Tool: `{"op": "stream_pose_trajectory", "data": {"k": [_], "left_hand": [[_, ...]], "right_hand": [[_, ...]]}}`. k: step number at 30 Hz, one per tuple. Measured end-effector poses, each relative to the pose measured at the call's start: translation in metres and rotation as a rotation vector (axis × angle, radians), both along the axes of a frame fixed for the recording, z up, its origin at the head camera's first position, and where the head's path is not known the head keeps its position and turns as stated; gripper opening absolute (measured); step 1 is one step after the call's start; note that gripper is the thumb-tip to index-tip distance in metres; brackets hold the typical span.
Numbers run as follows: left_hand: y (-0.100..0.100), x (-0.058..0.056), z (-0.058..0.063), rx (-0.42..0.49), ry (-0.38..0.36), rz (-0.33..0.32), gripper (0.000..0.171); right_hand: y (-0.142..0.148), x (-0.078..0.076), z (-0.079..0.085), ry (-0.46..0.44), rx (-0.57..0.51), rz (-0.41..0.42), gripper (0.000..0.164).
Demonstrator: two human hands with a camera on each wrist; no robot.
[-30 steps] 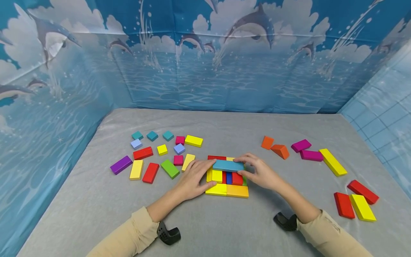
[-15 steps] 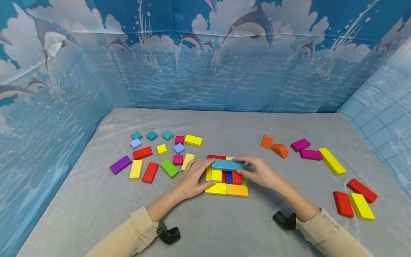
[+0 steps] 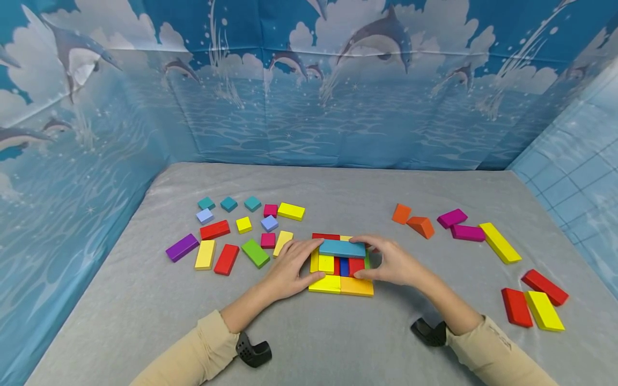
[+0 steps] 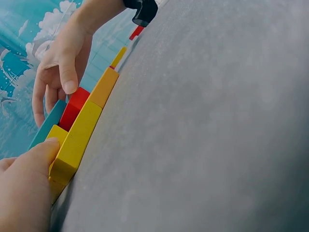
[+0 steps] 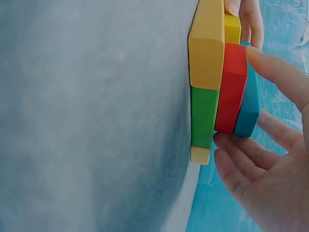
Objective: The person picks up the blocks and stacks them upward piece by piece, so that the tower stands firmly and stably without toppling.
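Note:
In the head view a flat layered stack of wooden blocks stands mid-table, with a long teal block [image 3: 343, 248] on top at its far side. My left hand [image 3: 292, 268] lies along the stack's left side, fingertips by the teal block's left end. Its thumb touches a small yellow block [image 4: 58, 133] in the left wrist view. My right hand [image 3: 393, 261] spans the right side: index finger at the teal block's far edge, thumb on a red block [image 5: 231, 87]. Its other fingers touch the block ends in the right wrist view. Yellow and orange blocks [image 3: 356, 287] form the front edge.
Loose blocks lie left, among them a purple block [image 3: 182, 247], a green block [image 3: 255, 253] and several small cubes. Orange blocks [image 3: 421, 227], magenta blocks [image 3: 468, 233], yellow blocks [image 3: 500, 244] and red blocks [image 3: 517, 307] lie right. A dolphin-print curtain [image 3: 309, 118] borders the grey table [image 3: 338, 343].
My right thumb has moved from the teal block's near edge toward me, down to the red block in front. My left hand and the teal block stay nearly where they were.

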State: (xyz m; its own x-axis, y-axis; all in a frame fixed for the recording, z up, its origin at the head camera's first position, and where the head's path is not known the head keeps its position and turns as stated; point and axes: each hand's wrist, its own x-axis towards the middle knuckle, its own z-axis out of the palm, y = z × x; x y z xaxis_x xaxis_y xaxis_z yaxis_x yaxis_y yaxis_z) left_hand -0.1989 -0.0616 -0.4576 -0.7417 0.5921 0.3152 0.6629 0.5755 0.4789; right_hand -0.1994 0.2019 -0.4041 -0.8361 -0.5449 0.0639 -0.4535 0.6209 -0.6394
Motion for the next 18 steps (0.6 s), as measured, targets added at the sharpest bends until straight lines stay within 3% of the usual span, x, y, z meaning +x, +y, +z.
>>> {"op": "stream_pose_trajectory", "data": {"k": [5, 9, 14, 18], "left_hand": [[0.000, 0.000, 0.000, 0.005, 0.001, -0.002, 0.066], [0.000, 0.000, -0.001, 0.006, 0.014, -0.004, 0.066], [0.000, 0.000, -0.001, 0.011, 0.025, -0.005, 0.066], [-0.001, 0.000, -0.001, 0.010, 0.020, -0.006, 0.066]], "right_hand": [[0.000, 0.000, 0.001, -0.024, -0.003, 0.007, 0.066], [0.014, -0.001, 0.009, 0.021, -0.043, -0.037, 0.064], [0.064, -0.006, 0.021, 0.153, -0.083, -0.281, 0.054], [0.136, -0.017, -0.002, 0.193, -0.058, -0.508, 0.054]]}}
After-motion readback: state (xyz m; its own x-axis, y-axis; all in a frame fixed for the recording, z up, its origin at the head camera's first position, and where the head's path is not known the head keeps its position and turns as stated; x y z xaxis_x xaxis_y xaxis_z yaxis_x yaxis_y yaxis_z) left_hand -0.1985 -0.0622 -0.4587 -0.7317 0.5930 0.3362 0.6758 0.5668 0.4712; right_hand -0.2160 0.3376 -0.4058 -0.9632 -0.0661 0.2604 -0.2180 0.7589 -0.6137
